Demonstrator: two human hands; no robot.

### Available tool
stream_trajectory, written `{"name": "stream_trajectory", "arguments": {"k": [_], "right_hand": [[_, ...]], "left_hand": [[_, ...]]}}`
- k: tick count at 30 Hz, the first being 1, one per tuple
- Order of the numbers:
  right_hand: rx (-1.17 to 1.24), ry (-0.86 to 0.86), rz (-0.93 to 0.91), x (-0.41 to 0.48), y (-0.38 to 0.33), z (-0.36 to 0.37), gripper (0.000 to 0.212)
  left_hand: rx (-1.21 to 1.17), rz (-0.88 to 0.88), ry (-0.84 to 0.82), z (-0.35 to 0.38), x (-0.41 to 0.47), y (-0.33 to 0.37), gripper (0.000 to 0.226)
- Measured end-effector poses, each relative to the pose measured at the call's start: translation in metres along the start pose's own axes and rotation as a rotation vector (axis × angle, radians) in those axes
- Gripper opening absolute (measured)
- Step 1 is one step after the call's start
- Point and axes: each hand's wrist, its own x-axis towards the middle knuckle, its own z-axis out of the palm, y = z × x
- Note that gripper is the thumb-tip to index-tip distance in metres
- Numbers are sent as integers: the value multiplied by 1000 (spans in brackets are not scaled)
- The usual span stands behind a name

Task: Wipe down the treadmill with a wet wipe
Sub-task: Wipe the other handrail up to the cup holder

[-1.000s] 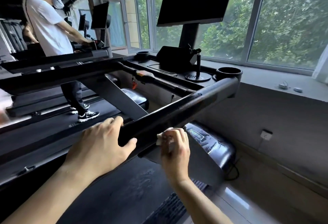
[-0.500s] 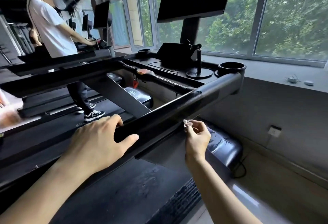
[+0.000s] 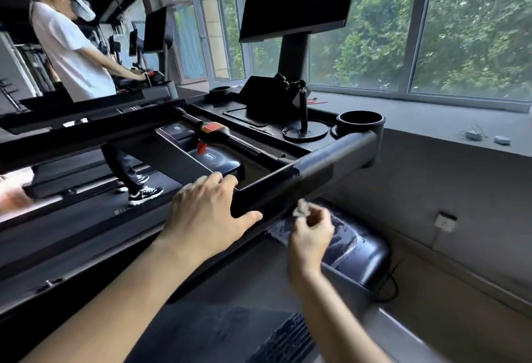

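The left hand [image 3: 205, 213] grips the treadmill's right handrail [image 3: 305, 178]. The right hand [image 3: 312, 230] pinches a balled wet wipe [image 3: 301, 208] against the rail's underside. Step in hand: wiping the rail. Next, likely slide the wipe toward the cup holder [image 3: 360, 121].

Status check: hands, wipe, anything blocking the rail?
Left hand grips handrail. Right hand pinches wet wipe just under it, contact unclear. Nothing seen blocking the rail.
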Motion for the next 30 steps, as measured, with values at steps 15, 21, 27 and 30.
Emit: {"name": "stream_trajectory", "arguments": {"k": [15, 21, 27, 30], "right_hand": [[-144, 39, -276, 49, -30, -5, 10], [-306, -410, -831, 8, -43, -17, 27], [-685, -164, -694, 134, -70, -11, 14], [-910, -183, -537, 151, -89, -6, 19]], "left_hand": [[-62, -13, -8, 3, -1, 6, 58], [-63, -2, -7, 4, -1, 5, 51], [-59, -6, -9, 3, -1, 5, 59], [-63, -7, -6, 4, -1, 5, 59]]}}
